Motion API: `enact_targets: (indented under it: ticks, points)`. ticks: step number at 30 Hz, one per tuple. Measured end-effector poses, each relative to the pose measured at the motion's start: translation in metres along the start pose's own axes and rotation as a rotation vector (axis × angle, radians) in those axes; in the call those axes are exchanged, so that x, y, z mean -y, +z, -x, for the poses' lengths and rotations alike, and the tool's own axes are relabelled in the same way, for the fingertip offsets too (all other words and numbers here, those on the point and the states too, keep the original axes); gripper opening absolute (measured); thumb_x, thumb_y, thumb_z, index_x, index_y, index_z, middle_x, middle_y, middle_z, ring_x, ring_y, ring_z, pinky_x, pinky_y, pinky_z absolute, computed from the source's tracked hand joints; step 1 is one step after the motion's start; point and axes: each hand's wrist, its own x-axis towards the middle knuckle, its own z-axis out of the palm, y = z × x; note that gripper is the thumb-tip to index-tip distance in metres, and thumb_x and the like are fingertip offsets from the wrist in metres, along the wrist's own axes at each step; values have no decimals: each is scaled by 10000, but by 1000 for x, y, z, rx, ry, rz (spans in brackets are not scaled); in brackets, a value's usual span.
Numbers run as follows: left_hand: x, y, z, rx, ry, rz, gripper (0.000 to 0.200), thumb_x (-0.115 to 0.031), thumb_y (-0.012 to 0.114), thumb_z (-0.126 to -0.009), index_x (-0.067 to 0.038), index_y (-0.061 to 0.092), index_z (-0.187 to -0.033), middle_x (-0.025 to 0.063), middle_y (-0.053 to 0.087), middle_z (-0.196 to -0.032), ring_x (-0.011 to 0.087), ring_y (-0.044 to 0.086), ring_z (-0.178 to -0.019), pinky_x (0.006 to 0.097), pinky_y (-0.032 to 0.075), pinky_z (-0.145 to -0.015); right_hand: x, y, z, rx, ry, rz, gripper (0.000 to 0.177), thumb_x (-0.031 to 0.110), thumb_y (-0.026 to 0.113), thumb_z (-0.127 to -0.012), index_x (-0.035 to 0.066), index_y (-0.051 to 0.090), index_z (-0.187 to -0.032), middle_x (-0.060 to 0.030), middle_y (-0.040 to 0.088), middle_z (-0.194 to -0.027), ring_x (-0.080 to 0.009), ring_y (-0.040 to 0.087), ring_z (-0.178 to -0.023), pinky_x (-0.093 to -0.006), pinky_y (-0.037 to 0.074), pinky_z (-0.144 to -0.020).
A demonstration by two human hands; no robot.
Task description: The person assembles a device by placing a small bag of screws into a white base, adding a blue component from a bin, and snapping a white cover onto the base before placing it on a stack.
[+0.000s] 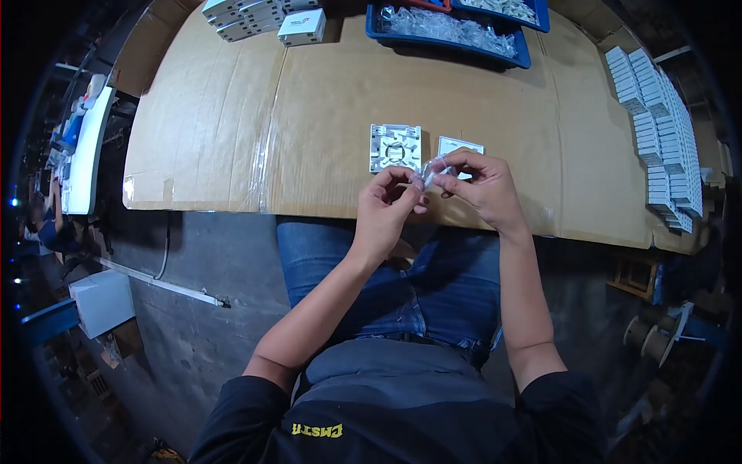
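Between my two hands, above the front edge of the cardboard-covered table, is a small clear plastic bag [433,172] with something whitish in it that I cannot make out. My left hand [389,199] pinches its left side with thumb and fingers. From the right, my right hand [481,184] pinches the same bag. Just beyond my left hand lies an open white square plastic housing [395,148] with a dark ring in its middle. A flat white cover [461,145] lies beyond my right hand, partly hidden by it.
Blue trays [452,39] of clear small bags stand at the far side. Small white boxes [301,28] are stacked at the back left, and many white housings [657,127] are piled along the right edge. A person [54,224] is at the far left.
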Motion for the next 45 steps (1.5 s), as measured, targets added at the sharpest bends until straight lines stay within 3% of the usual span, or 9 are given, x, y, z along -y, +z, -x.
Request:
enact_targets:
  ticks: [5,8,11,20,26,35,45]
  points:
    - [2,-4,0,22,-21,18,140,-98,641,-1031,-24,591,-1138,67,689,-1037,130,703,-844,288,602,-764,2,-3,-3,95,17,138,167,-25,779,-885,-20,742,-1048,-48,725,-1028,-102,673,-887,-238,580,-747]
    - [0,-5,1,7,-30,38,166,-80,656,-1018,-19,590,-1157,73,693,-1024,129,701,-836,283,599,-769,11,-3,-2,82,11,211,165,49,799,-891,4,762,-1046,1,707,-913,-63,637,-818,-228,496,-645]
    - [-5,-4,5,19,-29,-8,187,-56,674,-1001,-14,595,-1165,81,701,-1030,125,696,-834,284,599,-780,6,1,-2,-13,20,134,169,60,805,-885,11,755,-1039,6,697,-911,-54,632,-832,-220,476,-624]
    - [-1,-8,0,10,6,-113,166,-54,683,-994,-18,622,-1144,57,710,-998,72,621,-773,244,530,-719,7,4,-3,22,-40,151,243,40,819,-868,43,797,-1110,25,636,-862,-71,490,-726,-246,413,-655]
    - [3,-8,1,15,17,-112,159,-77,705,-964,-32,632,-1098,-10,654,-907,57,598,-767,221,488,-678,4,5,-2,47,-7,174,250,47,820,-868,46,794,-1117,22,627,-855,-69,492,-728,-244,415,-654]
    - [5,-6,2,13,9,-194,140,-125,674,-992,-34,663,-1098,-23,643,-890,48,565,-768,230,471,-679,-5,2,-2,49,-21,121,266,31,820,-860,43,787,-1124,16,637,-862,-69,502,-739,-239,427,-672]
    - [-1,3,4,-44,58,-244,115,-139,664,-1013,-33,664,-1056,-26,631,-833,53,566,-734,238,462,-665,-8,2,2,23,11,58,232,18,786,-906,7,776,-1138,-16,683,-942,-66,606,-751,-222,488,-616]
